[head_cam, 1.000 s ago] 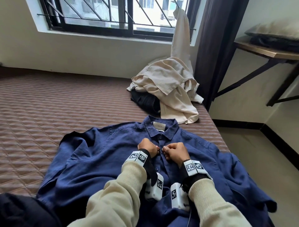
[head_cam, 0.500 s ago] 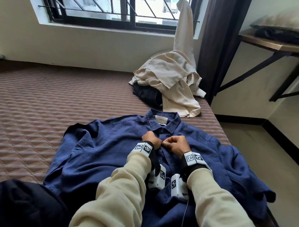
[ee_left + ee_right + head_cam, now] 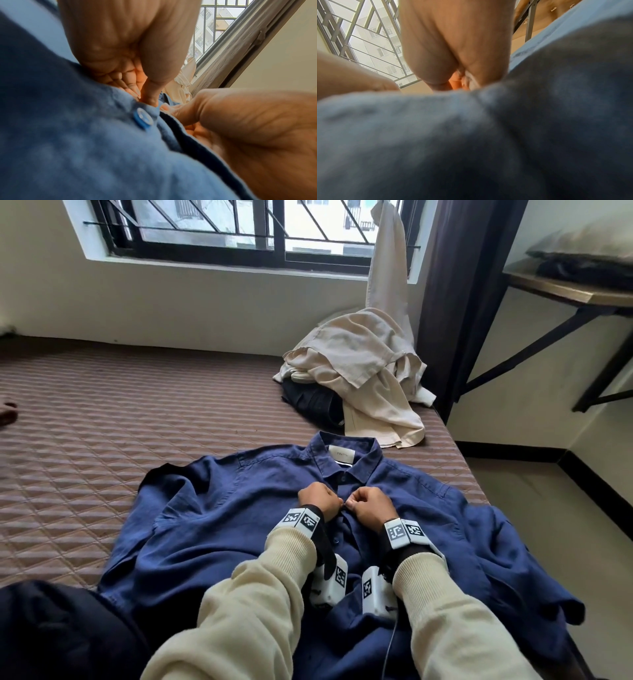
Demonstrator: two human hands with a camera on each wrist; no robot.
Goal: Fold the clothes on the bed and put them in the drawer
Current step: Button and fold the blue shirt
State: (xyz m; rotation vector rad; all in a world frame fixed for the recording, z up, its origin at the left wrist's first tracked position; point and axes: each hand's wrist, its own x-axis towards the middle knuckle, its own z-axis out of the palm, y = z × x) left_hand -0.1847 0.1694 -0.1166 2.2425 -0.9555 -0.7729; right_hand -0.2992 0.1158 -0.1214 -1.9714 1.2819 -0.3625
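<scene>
A navy blue shirt [image 3: 219,518] lies spread front-up on the bed, its collar toward the window. My left hand [image 3: 320,503] and right hand [image 3: 368,505] meet at the button placket just below the collar, each pinching an edge of the cloth. In the left wrist view my left hand [image 3: 137,86] pinches the placket above a blue button [image 3: 143,119], and my right hand [image 3: 231,115] pinches the other edge. The right wrist view shows my right hand [image 3: 457,75] behind blurred blue shirt cloth [image 3: 471,142].
A heap of cream clothes [image 3: 363,364] over a dark garment [image 3: 313,402] sits at the bed's far right corner. The brown quilted mattress [image 3: 102,422] stretches left. The bed's right edge [image 3: 469,474] drops to the floor. A wall shelf [image 3: 565,292] hangs at right.
Both hands have stayed together on the placket near the collar. The head view has tilted, so the shirt sits a little higher in frame.
</scene>
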